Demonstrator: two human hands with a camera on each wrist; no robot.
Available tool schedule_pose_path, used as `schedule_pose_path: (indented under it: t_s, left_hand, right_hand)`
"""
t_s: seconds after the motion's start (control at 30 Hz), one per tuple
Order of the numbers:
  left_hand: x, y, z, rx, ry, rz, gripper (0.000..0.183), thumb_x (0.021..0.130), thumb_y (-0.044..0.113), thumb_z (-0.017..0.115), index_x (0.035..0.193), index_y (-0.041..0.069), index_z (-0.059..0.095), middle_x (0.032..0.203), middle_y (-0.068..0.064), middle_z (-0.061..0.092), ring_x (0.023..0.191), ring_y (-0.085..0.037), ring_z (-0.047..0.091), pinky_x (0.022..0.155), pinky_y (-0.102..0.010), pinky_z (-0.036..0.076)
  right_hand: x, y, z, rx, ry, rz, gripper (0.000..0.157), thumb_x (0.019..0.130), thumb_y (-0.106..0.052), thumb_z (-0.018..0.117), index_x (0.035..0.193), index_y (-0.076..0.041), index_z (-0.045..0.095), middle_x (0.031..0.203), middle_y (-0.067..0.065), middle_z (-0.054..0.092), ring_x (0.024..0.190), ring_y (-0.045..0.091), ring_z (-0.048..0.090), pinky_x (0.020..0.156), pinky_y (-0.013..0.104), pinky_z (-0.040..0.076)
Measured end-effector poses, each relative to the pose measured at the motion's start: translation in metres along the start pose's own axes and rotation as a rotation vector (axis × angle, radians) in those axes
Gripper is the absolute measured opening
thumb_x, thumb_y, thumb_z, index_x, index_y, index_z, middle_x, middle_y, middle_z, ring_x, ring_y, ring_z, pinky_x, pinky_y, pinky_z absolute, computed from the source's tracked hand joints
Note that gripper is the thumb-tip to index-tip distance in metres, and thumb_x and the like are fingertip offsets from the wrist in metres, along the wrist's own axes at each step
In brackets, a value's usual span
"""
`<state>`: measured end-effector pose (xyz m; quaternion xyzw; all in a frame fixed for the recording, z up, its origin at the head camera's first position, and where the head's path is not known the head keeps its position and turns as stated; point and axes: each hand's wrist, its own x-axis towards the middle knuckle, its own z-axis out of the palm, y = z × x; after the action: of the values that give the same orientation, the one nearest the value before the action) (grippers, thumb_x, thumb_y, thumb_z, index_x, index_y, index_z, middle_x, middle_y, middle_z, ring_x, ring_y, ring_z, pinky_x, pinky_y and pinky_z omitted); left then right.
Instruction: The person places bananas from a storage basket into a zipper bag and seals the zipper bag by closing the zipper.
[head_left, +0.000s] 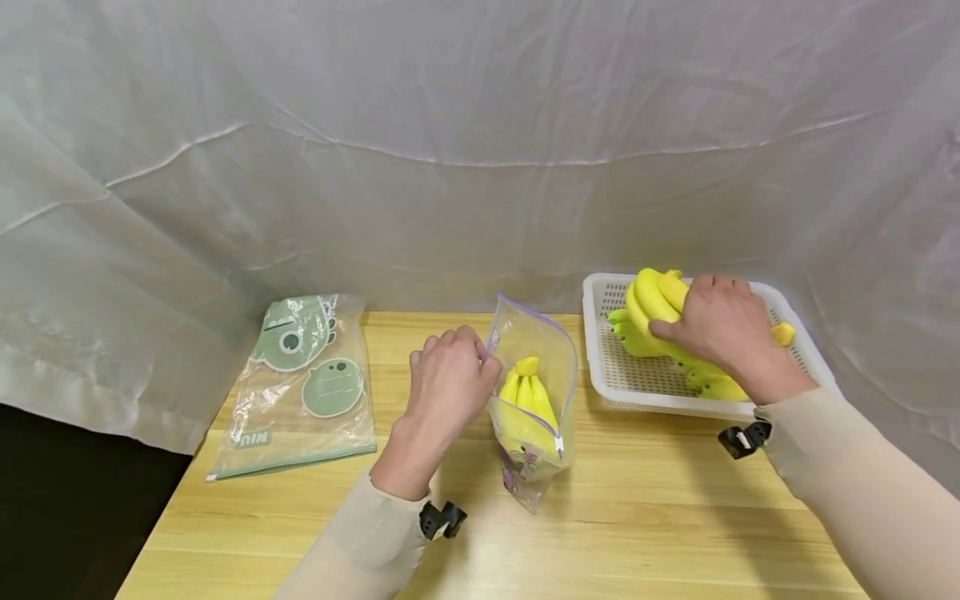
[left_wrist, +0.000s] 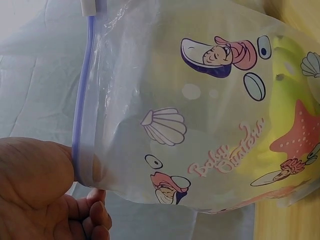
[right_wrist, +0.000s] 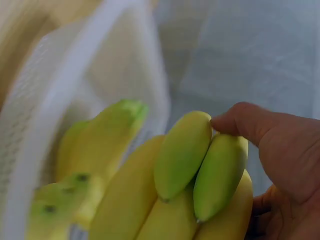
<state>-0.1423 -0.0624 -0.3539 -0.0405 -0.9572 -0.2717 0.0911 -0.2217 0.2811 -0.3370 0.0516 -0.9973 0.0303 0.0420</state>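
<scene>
My left hand (head_left: 450,375) pinches the rim of a clear zip bag (head_left: 567,367) with a purple zip edge. The bag's mouth gapes, and a bunch of bananas (head_left: 528,396) lies inside. In the left wrist view the bag (left_wrist: 165,90) shows shell and starfish prints, with my thumb and fingers at the purple edge. Over the white basket (head_left: 592,350), my right hand (head_left: 723,325) grips another bunch of bananas (head_left: 651,304). The right wrist view shows my thumb on top of that bunch (right_wrist: 182,155), fingers partly hidden behind it. More bananas (right_wrist: 95,150) lie in the basket.
Flat on the table's left lies a second clear zip bag (head_left: 333,387) with green cartoon prints and a green zip edge. A grey cloth curtain (head_left: 450,208) hangs behind the wooden table (head_left: 600,533). The table's left edge drops to a dark area (head_left: 75,492).
</scene>
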Motion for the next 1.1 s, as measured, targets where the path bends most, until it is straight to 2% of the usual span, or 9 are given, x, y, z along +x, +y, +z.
schedule_pose_path:
  t_s: [0.2,0.37,0.5,0.6,0.73,0.87,1.0,1.1]
  left_hand:
    - [0.000,0.001,0.000,-0.030,0.010,0.012,0.012,0.092,0.017,0.060,0.081,0.014,0.057,0.076,-0.001,0.057,0.074,-0.026,0.051,0.074,-0.042,0.039]
    - [0.000,0.004,0.000,-0.061,-0.009,0.003,0.011,0.093,0.016,0.060,0.082,0.014,0.057,0.078,-0.002,0.058,0.077,-0.026,0.051,0.074,-0.042,0.040]
    - [0.000,0.006,0.000,-0.067,-0.027,0.009,0.012,0.097,0.018,0.060,0.086,0.013,0.057,0.081,-0.002,0.058,0.080,-0.027,0.052,0.074,-0.044,0.044]
    - [-0.001,0.007,0.001,-0.074,-0.041,0.016,0.018,0.102,0.021,0.058,0.086,0.013,0.056,0.081,-0.003,0.057,0.081,-0.027,0.052,0.074,-0.045,0.045]
    - [-0.002,0.007,0.001,-0.078,-0.052,0.019,0.021,0.106,0.023,0.057,0.087,0.013,0.056,0.081,-0.003,0.056,0.082,-0.027,0.051,0.074,-0.043,0.045]
    - [-0.005,0.010,0.001,-0.086,-0.057,0.011,0.015,0.105,0.022,0.057,0.097,0.010,0.061,0.088,-0.004,0.061,0.085,-0.027,0.053,0.078,-0.044,0.047]
    - [-0.006,0.015,0.003,-0.090,-0.057,0.012,0.015,0.106,0.022,0.056,0.101,0.008,0.063,0.091,-0.004,0.062,0.086,-0.027,0.054,0.081,-0.047,0.048]
    - [-0.008,0.022,0.006,-0.079,-0.058,0.041,0.015,0.106,0.021,0.055,0.100,0.008,0.061,0.087,-0.003,0.059,0.083,-0.026,0.053,0.079,-0.046,0.048]
  right_hand:
    - [-0.018,-0.047,-0.043,0.114,0.014,-0.051,0.061,0.088,-0.058,0.068,0.094,0.000,0.052,0.088,0.018,0.051,0.081,0.036,0.050,0.063,0.042,0.039]
    - [-0.039,-0.093,-0.078,0.240,-0.012,-0.133,0.054,0.086,-0.057,0.074,0.101,-0.006,0.061,0.090,0.013,0.057,0.080,0.029,0.054,0.058,0.037,0.043]
    - [-0.054,-0.121,-0.096,0.304,-0.048,-0.236,0.057,0.086,-0.055,0.077,0.113,-0.006,0.065,0.096,0.010,0.061,0.084,0.026,0.057,0.066,0.037,0.047]
    - [-0.061,-0.133,-0.103,0.319,-0.085,-0.296,0.061,0.086,-0.053,0.078,0.121,-0.005,0.064,0.102,0.009,0.063,0.089,0.025,0.059,0.071,0.037,0.049]
    - [-0.061,-0.137,-0.105,0.283,-0.150,-0.350,0.050,0.085,-0.049,0.078,0.111,-0.009,0.065,0.096,0.005,0.063,0.083,0.021,0.057,0.071,0.036,0.048]
    - [-0.058,-0.133,-0.104,0.203,-0.240,-0.369,0.040,0.083,-0.049,0.077,0.095,-0.014,0.062,0.084,0.002,0.057,0.073,0.018,0.052,0.064,0.033,0.042]
    - [-0.049,-0.138,-0.102,0.073,-0.333,-0.359,0.040,0.082,-0.053,0.073,0.078,-0.017,0.057,0.078,0.001,0.055,0.068,0.019,0.050,0.060,0.033,0.039]
    - [-0.041,-0.149,-0.098,-0.042,-0.388,-0.356,0.045,0.083,-0.058,0.069,0.069,-0.019,0.052,0.074,0.002,0.056,0.068,0.020,0.051,0.059,0.034,0.039]
